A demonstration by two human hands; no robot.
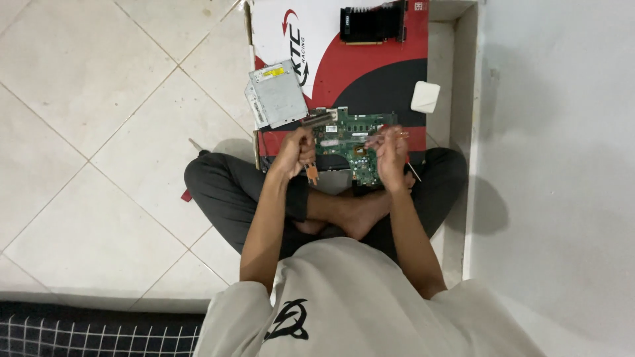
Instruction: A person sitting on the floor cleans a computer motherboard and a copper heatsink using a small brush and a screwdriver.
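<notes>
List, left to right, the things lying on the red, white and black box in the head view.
Silver optical drive → green circuit board → black graphics card → white square adapter.

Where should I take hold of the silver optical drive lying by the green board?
Grip the silver optical drive across its two long thin edges, coming from above on its bare far-left side. It lies flat and tilted on the red-and-white box, and the left hand crowds its near corner.
</notes>
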